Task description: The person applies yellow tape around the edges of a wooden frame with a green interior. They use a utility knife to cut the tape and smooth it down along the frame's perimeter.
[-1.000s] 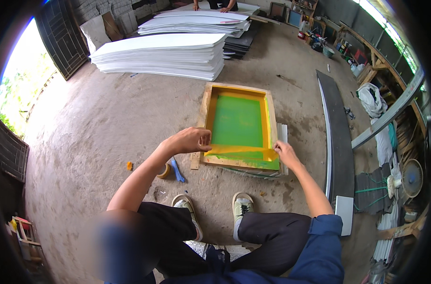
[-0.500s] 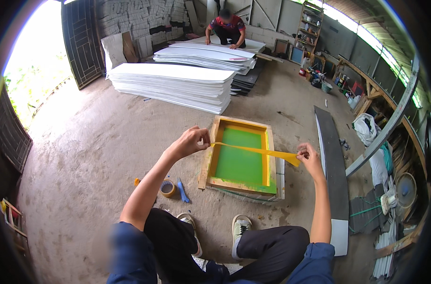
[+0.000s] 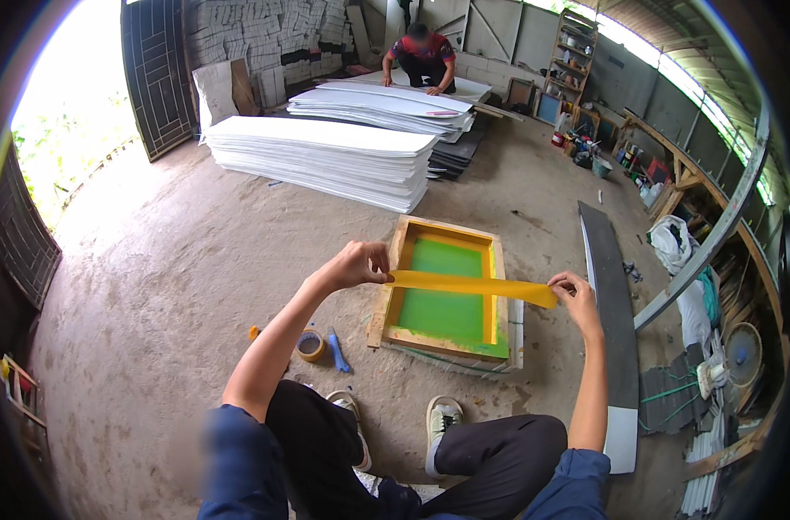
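Observation:
A strip of yellow tape point(image 3: 468, 285) is stretched flat between my two hands, crossing above a wooden screen-printing frame point(image 3: 390, 303). My left hand point(image 3: 357, 265) pinches one end near the frame's left side. At the other end, beyond the frame's right side, my right hand point(image 3: 575, 297) grips the tape between thumb and fingers. The green mesh point(image 3: 442, 309) inside the frame shows above and below the strip, and yellow tape lines the inner edges. Beneath the frame is a pale block-like stack point(image 3: 517, 334), mostly hidden.
A tape roll point(image 3: 310, 345) and a blue cutter point(image 3: 338, 351) lie on the concrete floor left of the frame. Stacked white sheets point(image 3: 317, 160) stand beyond it, with another person point(image 3: 419, 61) crouching behind. A long dark board point(image 3: 610, 295) lies at right, near a fan point(image 3: 741, 355).
The tape has turned from twisted to flat, its broad face now showing. Both hands have shifted slightly nearer to me, still holding its ends.

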The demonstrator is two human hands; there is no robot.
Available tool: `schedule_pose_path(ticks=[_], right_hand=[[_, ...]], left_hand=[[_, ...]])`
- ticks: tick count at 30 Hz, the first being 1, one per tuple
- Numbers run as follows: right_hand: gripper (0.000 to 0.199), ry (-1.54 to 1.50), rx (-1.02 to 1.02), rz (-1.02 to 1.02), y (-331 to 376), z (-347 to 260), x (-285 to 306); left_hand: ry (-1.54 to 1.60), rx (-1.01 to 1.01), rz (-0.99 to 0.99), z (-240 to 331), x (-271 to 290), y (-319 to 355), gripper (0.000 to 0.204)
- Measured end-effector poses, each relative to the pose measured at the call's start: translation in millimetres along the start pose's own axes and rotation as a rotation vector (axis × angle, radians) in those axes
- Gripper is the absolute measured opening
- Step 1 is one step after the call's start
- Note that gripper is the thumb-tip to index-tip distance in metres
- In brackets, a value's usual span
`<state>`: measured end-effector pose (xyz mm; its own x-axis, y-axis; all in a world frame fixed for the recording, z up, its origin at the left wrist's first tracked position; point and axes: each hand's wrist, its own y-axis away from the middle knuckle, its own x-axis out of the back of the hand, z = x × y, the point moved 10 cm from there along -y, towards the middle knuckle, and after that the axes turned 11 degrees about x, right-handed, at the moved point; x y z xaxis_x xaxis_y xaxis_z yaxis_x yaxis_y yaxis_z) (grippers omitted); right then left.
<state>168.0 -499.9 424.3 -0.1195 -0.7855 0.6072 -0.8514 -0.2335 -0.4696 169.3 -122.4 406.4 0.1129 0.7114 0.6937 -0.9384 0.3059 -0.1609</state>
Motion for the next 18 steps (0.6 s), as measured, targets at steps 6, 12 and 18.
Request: schedule_pose_path(ticks=[6,12,18], right_hand=[[0.009,-0.026,-0.081,0.056,4,9,0],[0.009,0.136,-0.049,-0.036,7,13,-9],[0.009,0.137,-0.001,-0.044,7,18,-22]], left_hand=[[0.084,0.064,0.037,-9,6,0,0.024],[0.02,0.089,0.016,-11,-4,-2,0.02],[-0.04,0.08,0.141,-30,5,-2,0.03]])
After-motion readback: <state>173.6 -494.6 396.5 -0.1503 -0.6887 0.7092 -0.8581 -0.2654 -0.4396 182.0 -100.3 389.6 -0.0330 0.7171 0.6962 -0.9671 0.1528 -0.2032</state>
